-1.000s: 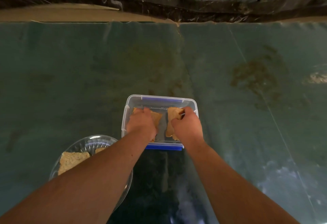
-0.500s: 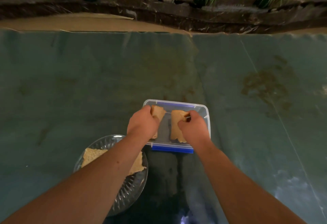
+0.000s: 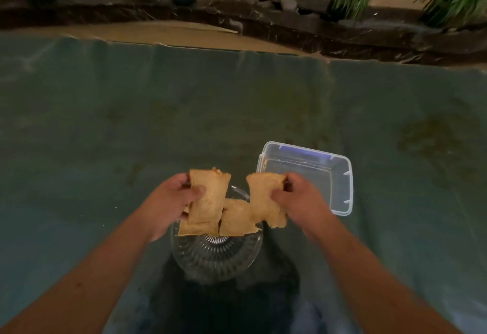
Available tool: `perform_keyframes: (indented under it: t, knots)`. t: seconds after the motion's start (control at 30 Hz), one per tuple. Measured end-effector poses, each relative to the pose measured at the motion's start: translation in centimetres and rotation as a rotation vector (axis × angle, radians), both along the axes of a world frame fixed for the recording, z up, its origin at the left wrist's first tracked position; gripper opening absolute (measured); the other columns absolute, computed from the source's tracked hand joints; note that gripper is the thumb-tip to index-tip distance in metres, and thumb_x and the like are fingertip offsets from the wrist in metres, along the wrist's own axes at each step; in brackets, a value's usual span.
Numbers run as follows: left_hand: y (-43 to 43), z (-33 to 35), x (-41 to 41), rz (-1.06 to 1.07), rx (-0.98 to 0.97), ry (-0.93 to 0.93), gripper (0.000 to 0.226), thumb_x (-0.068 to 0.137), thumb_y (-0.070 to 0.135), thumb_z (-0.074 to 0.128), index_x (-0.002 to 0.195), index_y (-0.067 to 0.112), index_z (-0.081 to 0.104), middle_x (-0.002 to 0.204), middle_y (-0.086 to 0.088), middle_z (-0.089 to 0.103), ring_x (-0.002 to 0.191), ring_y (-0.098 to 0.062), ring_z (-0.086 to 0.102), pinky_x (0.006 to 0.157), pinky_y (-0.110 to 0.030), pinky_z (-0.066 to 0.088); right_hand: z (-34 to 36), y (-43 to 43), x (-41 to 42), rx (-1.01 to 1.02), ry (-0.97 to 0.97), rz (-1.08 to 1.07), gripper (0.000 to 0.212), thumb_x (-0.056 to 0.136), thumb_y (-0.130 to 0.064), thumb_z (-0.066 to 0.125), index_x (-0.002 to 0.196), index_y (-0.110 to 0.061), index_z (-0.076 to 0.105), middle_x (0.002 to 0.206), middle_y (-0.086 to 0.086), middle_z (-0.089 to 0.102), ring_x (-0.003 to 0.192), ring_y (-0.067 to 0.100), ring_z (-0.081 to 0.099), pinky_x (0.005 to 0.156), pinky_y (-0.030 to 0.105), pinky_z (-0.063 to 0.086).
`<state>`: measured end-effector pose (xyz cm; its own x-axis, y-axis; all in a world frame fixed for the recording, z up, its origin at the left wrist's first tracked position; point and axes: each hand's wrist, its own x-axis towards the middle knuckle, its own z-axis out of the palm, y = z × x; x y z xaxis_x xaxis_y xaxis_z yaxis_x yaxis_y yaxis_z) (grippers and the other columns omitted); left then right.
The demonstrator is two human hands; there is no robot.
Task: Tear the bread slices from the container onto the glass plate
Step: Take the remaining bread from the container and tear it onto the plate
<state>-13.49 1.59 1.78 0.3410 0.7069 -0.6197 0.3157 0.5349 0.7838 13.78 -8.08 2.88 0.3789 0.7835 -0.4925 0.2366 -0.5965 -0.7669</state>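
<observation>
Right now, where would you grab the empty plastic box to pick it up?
Pinch the plastic box's near right rim from the right hand's side. That long edge is bare and nearest, and the open top lets fingers hook over it.

I see both bare forearms reaching forward side by side — my left hand (image 3: pixel 172 203) pinched shut with thumb on top, my right hand (image 3: pixel 297 199) likewise clenched, knuckles up — the two held near each other.

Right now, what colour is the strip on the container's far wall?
Blue, on the clear container; the head view shows it.
</observation>
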Motion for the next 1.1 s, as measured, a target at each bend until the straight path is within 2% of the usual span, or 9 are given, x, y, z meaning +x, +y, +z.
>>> perform_keyframes:
  t: [0.27, 0.43, 0.5, 0.6, 0.73, 0.83, 0.9, 1.03, 1.1]
  knots:
    - [-4.0, -5.9, -3.0, -0.098, -0.227, 0.003, 0.022, 0.101, 0.016, 0.066, 0.123, 0.018, 0.067, 0.108, -0.004, 0.082, 0.098, -0.026, 0.078, 0.069, -0.039, 0.066, -6.2, -2.1, -5.7, -0.227, 0.042, 0.183, 0.02, 0.08, -0.026, 0.075, 0.092, -0.037, 0.064, 0.093, -0.013, 0.07, 0.083, 0.005, 0.066, 0.06, 0.022, 0.048]
    - [-4.3, -8.5, -3.8, -0.127, -0.277, 0.063, 0.021, 0.1, 0.017, 0.068, 0.121, 0.022, 0.069, 0.108, 0.0, 0.082, 0.098, -0.022, 0.079, 0.079, -0.046, 0.064, -8.7, -2.4, -6.2, -0.292, 0.057, 0.19, 0.028, 0.087, -0.025, 0.072, 0.107, -0.037, 0.057, 0.108, -0.011, 0.062, 0.092, 0.006, 0.058, 0.07, 0.025, 0.047]
    - [-4.2, -9.3, -4.2, -0.134, -0.241, 0.139, 0.019, 0.099, 0.018, 0.07, 0.118, 0.022, 0.069, 0.108, -0.002, 0.082, 0.096, -0.022, 0.079, 0.085, -0.052, 0.064, -9.3, -2.6, -6.0, -0.31, 0.009, 0.204, 0.026, 0.09, -0.024, 0.07, 0.113, -0.03, 0.059, 0.112, -0.006, 0.062, 0.096, 0.011, 0.058, 0.083, 0.033, 0.051]
    - [-3.9, -10.2, -4.6, -0.109, -0.172, 0.26, 0.018, 0.097, 0.019, 0.072, 0.115, 0.022, 0.067, 0.112, -0.006, 0.078, 0.095, -0.026, 0.077, 0.082, -0.053, 0.065, -9.7, -3.0, -5.9, -0.315, -0.138, 0.257, 0.033, 0.094, -0.027, 0.066, 0.125, -0.02, 0.059, 0.119, 0.003, 0.064, 0.106, 0.02, 0.06, 0.096, 0.042, 0.052]
    - [-3.4, -10.5, -4.9, -0.237, 0.122, 0.635, 0.026, 0.088, 0.042, 0.072, 0.107, 0.027, 0.062, 0.097, 0.005, 0.07, 0.085, -0.017, 0.068, 0.074, -0.043, 0.06, -9.9, -3.1, -5.7, -0.29, -0.186, 0.238, 0.039, 0.095, -0.029, 0.067, 0.129, -0.023, 0.049, 0.117, 0.001, 0.061, 0.101, 0.017, 0.06, 0.093, 0.04, 0.054]
    - [-3.5, -10.2, -5.0, -0.28, 0.194, 0.754, 0.038, 0.081, 0.065, 0.07, 0.099, 0.035, 0.054, 0.089, 0.015, 0.063, 0.078, -0.008, 0.06, 0.063, -0.034, 0.045, -10.2, -3.3, -5.4, -0.273, -0.168, 0.195, 0.028, 0.097, -0.033, 0.063, 0.123, -0.028, 0.054, 0.109, -0.006, 0.06, 0.092, 0.01, 0.058, 0.09, 0.038, 0.056]
    - [-3.6, -10.2, -4.8, -0.319, 0.242, 0.799, 0.037, 0.085, 0.065, 0.067, 0.097, 0.032, 0.056, 0.085, 0.015, 0.062, 0.075, -0.009, 0.059, 0.063, -0.034, 0.044, -10.4, -3.3, -5.2, -0.255, -0.174, 0.198, 0.02, 0.096, -0.033, 0.064, 0.115, -0.032, 0.057, 0.105, -0.008, 0.061, 0.088, 0.007, 0.057, 0.087, 0.036, 0.057]
    - [-3.7, -9.9, -4.2, -0.257, 0.155, 0.522, 0.016, 0.096, 0.04, 0.071, 0.099, 0.024, 0.067, 0.095, 0.003, 0.074, 0.085, -0.016, 0.071, 0.08, -0.044, 0.06, -10.6, -3.0, -4.9, -0.214, -0.064, 0.278, 0.017, 0.095, -0.036, 0.068, 0.108, -0.041, 0.059, 0.108, -0.013, 0.061, 0.095, 0.011, 0.061, 0.088, 0.042, 0.06]
    - [-3.8, -9.4, -4.1, -0.198, 0.104, 0.369, 0.015, 0.096, 0.031, 0.073, 0.108, 0.021, 0.071, 0.1, 0.002, 0.078, 0.088, -0.018, 0.075, 0.08, -0.042, 0.062, -10.5, -2.8, -4.9, -0.2, -0.028, 0.321, 0.016, 0.094, -0.039, 0.069, 0.104, -0.047, 0.059, 0.108, -0.014, 0.062, 0.096, 0.012, 0.062, 0.087, 0.043, 0.06]
